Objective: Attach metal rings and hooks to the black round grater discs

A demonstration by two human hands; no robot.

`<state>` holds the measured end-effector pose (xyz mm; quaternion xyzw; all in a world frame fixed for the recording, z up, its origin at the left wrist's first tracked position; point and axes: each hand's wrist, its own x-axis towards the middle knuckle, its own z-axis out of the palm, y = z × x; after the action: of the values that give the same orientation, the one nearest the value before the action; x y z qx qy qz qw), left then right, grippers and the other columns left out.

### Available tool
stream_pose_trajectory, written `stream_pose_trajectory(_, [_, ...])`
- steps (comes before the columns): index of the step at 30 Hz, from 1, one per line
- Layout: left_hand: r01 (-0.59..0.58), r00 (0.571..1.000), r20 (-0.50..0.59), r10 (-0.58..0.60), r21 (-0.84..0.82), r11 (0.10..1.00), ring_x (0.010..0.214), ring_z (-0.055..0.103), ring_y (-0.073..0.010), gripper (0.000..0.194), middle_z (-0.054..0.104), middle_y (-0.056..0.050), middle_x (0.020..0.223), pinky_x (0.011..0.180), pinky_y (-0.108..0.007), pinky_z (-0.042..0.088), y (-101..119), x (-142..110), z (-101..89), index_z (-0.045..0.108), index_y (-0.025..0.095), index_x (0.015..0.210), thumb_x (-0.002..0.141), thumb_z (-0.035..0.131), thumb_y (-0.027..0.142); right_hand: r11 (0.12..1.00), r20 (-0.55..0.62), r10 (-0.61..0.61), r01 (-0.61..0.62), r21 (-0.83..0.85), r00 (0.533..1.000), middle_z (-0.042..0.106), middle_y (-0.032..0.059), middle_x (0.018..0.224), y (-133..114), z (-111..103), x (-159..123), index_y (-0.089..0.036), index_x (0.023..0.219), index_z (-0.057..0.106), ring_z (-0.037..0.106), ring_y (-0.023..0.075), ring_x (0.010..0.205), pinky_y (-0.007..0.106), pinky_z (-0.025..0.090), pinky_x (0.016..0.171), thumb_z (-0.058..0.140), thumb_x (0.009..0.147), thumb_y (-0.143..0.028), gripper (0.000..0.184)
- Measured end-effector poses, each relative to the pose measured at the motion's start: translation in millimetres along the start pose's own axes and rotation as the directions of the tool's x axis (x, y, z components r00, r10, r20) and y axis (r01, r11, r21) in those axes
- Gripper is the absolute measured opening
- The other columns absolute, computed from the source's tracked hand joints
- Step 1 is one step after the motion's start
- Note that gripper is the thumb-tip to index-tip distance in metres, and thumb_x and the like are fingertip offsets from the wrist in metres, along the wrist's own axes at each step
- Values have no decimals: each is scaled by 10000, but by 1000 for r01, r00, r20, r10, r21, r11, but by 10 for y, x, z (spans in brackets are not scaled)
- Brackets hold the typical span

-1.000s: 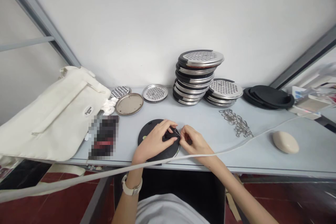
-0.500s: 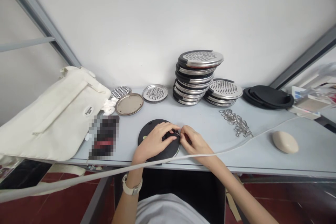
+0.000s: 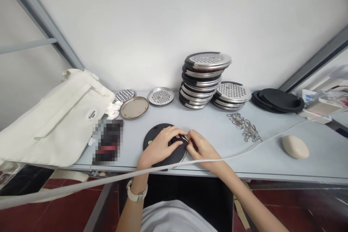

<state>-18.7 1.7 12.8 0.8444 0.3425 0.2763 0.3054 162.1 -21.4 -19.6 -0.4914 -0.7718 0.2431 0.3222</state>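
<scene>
A black round disc (image 3: 154, 135) lies flat near the table's front edge. My left hand (image 3: 160, 146) rests on top of it, fingers curled and pressing down on its raised middle part. My right hand (image 3: 202, 147) is at the disc's right rim, fingertips pinched on a small metal clip (image 3: 185, 138) that sits against the disc. The two hands almost touch at the clip. A watch is on my left wrist.
At the back stand two stacks of perforated metal discs with black rims (image 3: 202, 79), loose metal discs (image 3: 160, 96), and black rims (image 3: 277, 99). A pile of metal clips (image 3: 244, 126) lies right of my hands. A cream bag (image 3: 54, 119), a beige oval object (image 3: 295, 146), a white cord (image 3: 258, 144).
My right hand has moved slightly left, closer to the disc and my left hand. The disc and the left hand stay where they were.
</scene>
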Motion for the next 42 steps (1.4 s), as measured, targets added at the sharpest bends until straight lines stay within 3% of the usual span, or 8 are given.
stream_pose_trajectory(16, [-6, 1000, 2, 6, 2, 1000, 992, 523, -156, 258, 610, -12, 1018, 924, -302, 399, 3, -2, 0, 575, 233, 1095, 866, 500, 140, 1000, 17, 28, -28, -7, 999, 401, -27, 695, 10, 10, -9, -215, 726, 315, 397, 128, 631, 260, 339, 607, 377, 848, -145, 153])
stream_pose_trajectory(23, [2, 1000, -14, -3, -45, 999, 934, 537, -164, 94, 599, -30, 937, 867, -295, 414, 13, 8, -1, 577, 187, 879, 852, 499, 142, 1000, 31, 26, -26, -11, 999, 411, -26, 703, 2, 11, -5, -212, 731, 319, 407, 126, 646, 259, 345, 623, 378, 841, -131, 149])
stream_pose_trajectory(33, [57, 997, -47, -61, -73, 996, 850, 542, -153, 87, 608, -12, 856, 800, -277, 416, 27, 12, 11, 551, 178, 788, 809, 512, 102, 999, 33, -13, 15, -51, 999, 426, -21, 690, 19, 21, -3, -209, 722, 340, 418, 134, 655, 266, 346, 630, 387, 861, -153, 156])
stream_pose_trajectory(42, [112, 992, -44, -119, -138, 984, 826, 572, -128, 101, 613, 2, 870, 773, -244, 436, 25, -1, 14, 586, 185, 829, 810, 522, 109, 998, 49, -22, 25, -56, 999, 450, -7, 702, 5, 8, 0, -204, 738, 370, 438, 141, 676, 273, 363, 654, 322, 936, -217, 204])
